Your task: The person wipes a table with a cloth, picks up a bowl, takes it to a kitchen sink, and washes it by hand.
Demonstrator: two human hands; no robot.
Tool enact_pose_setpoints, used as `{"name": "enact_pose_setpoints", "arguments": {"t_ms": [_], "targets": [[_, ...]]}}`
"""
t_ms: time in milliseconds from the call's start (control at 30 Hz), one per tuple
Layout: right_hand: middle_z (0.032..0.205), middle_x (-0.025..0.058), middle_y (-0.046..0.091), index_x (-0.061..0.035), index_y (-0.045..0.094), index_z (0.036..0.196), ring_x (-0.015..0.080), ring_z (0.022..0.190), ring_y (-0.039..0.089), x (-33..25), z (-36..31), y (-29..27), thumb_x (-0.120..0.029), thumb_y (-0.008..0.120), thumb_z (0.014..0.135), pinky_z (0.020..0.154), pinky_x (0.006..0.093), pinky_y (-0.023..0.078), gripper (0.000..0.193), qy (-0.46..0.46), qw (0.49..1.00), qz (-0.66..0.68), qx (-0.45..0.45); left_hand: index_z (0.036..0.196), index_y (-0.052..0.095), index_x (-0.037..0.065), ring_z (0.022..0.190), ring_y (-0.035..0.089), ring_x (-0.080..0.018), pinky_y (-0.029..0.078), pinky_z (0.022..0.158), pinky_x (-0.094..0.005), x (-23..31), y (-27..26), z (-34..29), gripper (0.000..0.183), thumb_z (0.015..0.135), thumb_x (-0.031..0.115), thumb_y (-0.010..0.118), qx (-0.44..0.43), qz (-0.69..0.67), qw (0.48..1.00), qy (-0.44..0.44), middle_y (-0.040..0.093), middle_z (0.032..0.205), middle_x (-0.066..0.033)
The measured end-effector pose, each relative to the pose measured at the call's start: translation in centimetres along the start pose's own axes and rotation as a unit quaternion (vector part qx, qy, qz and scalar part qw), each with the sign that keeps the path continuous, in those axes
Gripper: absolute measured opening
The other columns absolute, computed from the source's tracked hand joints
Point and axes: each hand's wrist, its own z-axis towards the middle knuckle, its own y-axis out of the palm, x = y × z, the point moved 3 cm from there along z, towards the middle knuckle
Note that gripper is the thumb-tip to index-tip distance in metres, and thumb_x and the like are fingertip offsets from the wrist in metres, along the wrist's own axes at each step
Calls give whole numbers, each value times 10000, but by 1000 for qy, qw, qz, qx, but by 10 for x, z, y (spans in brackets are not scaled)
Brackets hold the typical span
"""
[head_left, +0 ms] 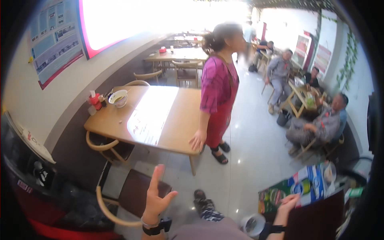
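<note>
My left hand (pixel 158 200) is raised in front of a brown-seated chair (pixel 140 194), index finger stretched up and thumb apart, holding nothing. A bracelet and a black band with a small device ring that wrist. My right hand (pixel 289 203) has its fingers curled together, with nothing seen in them. It is in front of colourful printed packages (pixel 306 186) in green, blue and white; whether it touches them I cannot tell. Close by that wrist, which wears a black band, stands a whitish round container (pixel 253 225).
A person in a purple top and red apron (pixel 218 88) stands ahead, one hand on a wooden table (pixel 180 120). A white bowl (pixel 118 98) and a red tissue box (pixel 95 100) sit on it. Several people sit at tables (pixel 300 94) on the right. Wooden chairs (pixel 102 143) flank the near table.
</note>
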Motion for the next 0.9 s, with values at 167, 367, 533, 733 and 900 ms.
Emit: {"name": "enact_pose_setpoints", "arguments": {"t_ms": [167, 367, 533, 733, 900], "targets": [[691, 46, 526, -99, 505, 799, 151, 575, 486, 105, -11, 271, -487, 343, 862, 540, 275, 407, 425, 118, 951, -19, -285, 1277, 328, 20, 1123, 442, -203, 341, 930, -338, -124, -71, 65, 617, 725, -27, 601, -241, -176, 954, -23, 463, 1215, -113], [640, 93, 555, -36, 518, 762, 185, 558, 546, 109, -88, 503, -422, 268, 906, 611, 334, 474, 482, 87, 891, -37, -444, 1173, 441, 22, 1072, 474, -200, 389, 870, -299, -195, -138, 130, 432, 767, 3, 587, -41, -51, 984, -165, 479, 1182, -106], [642, 106, 558, -9, 542, 871, 190, 534, 549, 149, -64, 537, -404, 277, 903, 562, 312, 478, 477, -6, 890, -97, -446, 1258, 345, 61, 952, 546, -183, 451, 771, -246, -222, -82, 226, 492, 811, 35, 549, 207, -130, 956, -160, 480, 1174, -99], [577, 13, 431, -52, 505, 902, 130, 500, 450, 183, -30, 465, -416, 357, 869, 433, 257, 365, 394, 75, 991, -83, -76, 1151, 399, 42, 985, 507, -201, 433, 858, -307, -441, -98, 362, 357, 846, 167, 535, 215, -350, 840, -354, 508, 1037, -107], [591, -20, 379, -132, 478, 893, 105, 526, 410, 238, -89, 456, -397, 400, 846, 443, 273, 327, 280, 232, 965, -70, 98, 1155, 343, -90, 1029, 474, -239, 403, 911, -320, -597, -124, 463, 503, 837, 238, 552, 208, -521, 702, -439, 462, 1100, -170]]}}
